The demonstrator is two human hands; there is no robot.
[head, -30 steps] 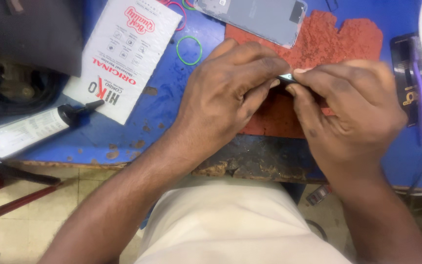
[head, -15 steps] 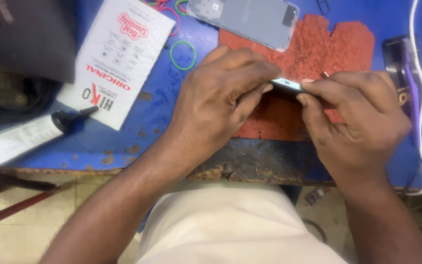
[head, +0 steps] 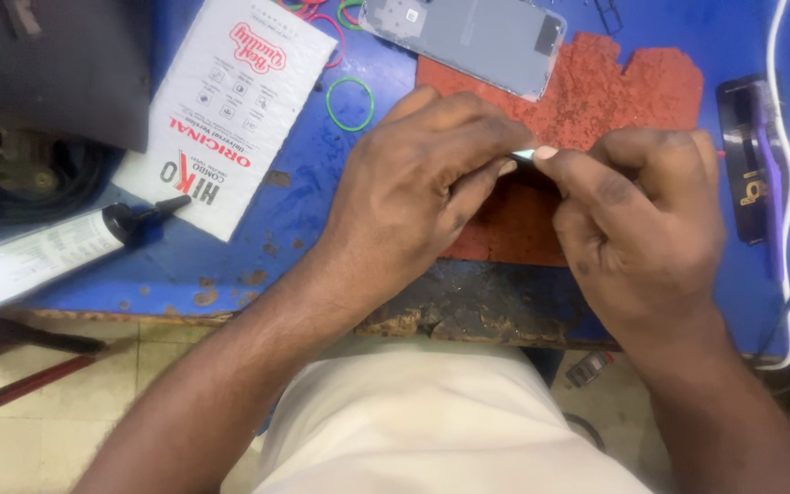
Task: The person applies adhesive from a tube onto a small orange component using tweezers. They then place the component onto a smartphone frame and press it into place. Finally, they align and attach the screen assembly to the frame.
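Pale and thin, a small flat part (head: 525,155) was pinched between the fingertips of the left hand (head: 422,192) and the right hand (head: 637,238), which were pressed together over a rough red mat (head: 596,101) on the blue workbench (head: 294,220). Only a sliver of the part showed between thumb and forefinger; what it was could not be told. By the look of the grip, a fine peeling or separating step was judged to be in hand, and a steady pinch with a slow pull from one edge would be called for next. Beyond the knuckles a grey phone back cover (head: 468,37), smooth and rounded at the corners, was laid partly on the mat. A green rubber band (head: 350,102) lay just beside the mat, near a white padded envelope (head: 230,110). A glue tube (head: 57,252) with a black nozzle was seen at the left edge, and a white cable (head: 786,183) ran down the right. The bench edge was chipped and worn.
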